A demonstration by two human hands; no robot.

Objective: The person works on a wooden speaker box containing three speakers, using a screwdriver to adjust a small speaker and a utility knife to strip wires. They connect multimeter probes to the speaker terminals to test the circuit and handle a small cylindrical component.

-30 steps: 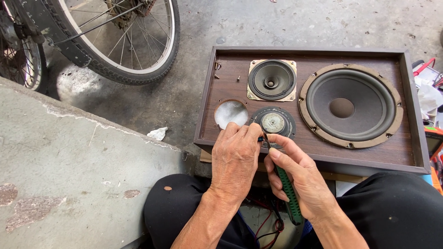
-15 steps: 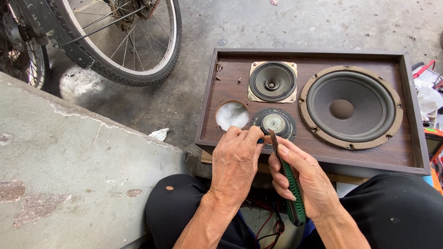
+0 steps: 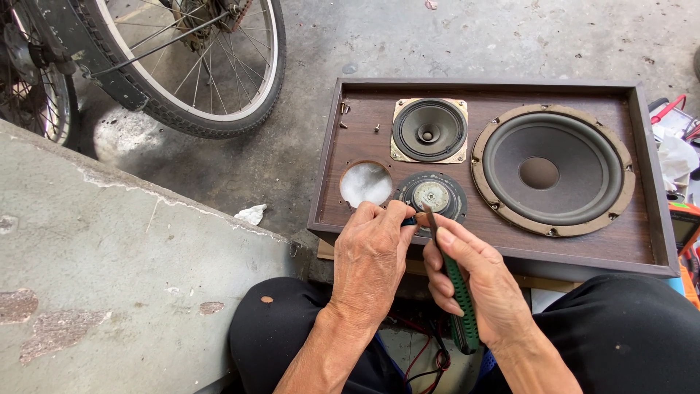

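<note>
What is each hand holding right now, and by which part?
Right hand grips a screwdriver by its green handle. Left hand pinches something small at the small speaker's edge; unclear what.

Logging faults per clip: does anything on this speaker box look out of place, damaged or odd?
Yes. One round hole in the brown speaker panel gapes open, showing white stuffing where a driver would sit. Two loose screws lie on the panel near its top left corner. The small driver beside the hole looks unseated, the left hand at its edge.

Grey, stained concrete floor (image 3: 452,36) fills the top of the frame. A bicycle wheel (image 3: 197,66) stands at upper left. A cracked concrete slab (image 3: 109,277) covers the lower left, in even daylight.
</note>
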